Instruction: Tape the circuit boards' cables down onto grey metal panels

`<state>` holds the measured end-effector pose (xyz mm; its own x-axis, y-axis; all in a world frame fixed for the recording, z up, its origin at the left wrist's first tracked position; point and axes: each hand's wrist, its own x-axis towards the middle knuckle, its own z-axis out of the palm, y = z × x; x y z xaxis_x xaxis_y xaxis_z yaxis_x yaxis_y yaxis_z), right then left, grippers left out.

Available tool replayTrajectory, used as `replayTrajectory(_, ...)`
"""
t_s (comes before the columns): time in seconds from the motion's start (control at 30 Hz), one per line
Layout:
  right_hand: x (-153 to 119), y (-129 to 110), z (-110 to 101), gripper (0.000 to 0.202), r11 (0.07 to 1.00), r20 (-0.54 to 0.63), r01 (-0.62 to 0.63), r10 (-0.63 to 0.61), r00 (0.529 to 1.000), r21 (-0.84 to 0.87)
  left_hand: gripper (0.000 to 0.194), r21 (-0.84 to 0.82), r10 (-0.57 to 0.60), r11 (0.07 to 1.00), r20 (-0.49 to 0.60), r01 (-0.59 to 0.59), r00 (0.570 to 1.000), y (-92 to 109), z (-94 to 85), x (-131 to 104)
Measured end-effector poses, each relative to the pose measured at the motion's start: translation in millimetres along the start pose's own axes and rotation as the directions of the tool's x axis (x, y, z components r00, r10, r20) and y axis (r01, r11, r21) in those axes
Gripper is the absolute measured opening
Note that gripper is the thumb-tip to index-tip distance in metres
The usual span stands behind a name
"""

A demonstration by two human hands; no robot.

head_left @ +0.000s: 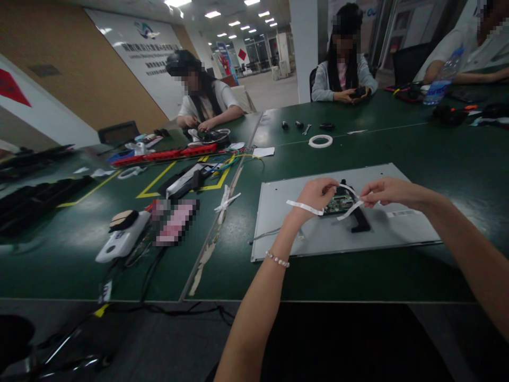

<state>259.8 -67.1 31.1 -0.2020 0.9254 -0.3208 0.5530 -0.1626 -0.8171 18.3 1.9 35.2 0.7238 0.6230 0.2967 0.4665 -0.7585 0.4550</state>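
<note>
Left hand (317,194) and right hand (382,192) pinch a white strip (350,211); I'd judge it light, limp, best held by its ends.

Could read no wording; saw blurred lettering (153,50) beneath a blue logo (145,30) on the white wall sign (115,32), and indistinct marks on the water bottle (444,75) label (436,94) and flat panel (274,212) sticker (400,213).

Right of centre, the left hand (312,195) and white strip (350,211) hide parts of the circuit board (339,205). Print on the panel label (400,214) is too small to read. The right forearm (457,228) leaves the right edge; a co-worker (465,63) is cropped upper right. Pixel blocks blur the pink screen (177,223) left of centre.
</note>
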Motion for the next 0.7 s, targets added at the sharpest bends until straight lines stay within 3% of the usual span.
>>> replayTrajectory(0.27,1.6,3.7,-0.9,0.035,0.996,0.033,-0.031,0.034,0.999,-0.088,0.027,-0.048,0.234,0.972,0.238,-0.229,0.943,27.5,6.5,-3.6)
replayTrajectory(0.5,8.1,12.4,0.0,0.033,0.998,0.126,-0.054,0.056,0.990,-0.022,0.035,0.038,0.199,0.973,0.358,-0.227,0.912,29.7,14.7,-7.9)
replayTrajectory(0.7,10.2,14.1,2.2,0.034,0.994,0.097,-0.079,0.085,0.992,-0.069,0.040,0.102,0.212,0.958,0.387,-0.270,0.898,28.5,21.5,-6.6)
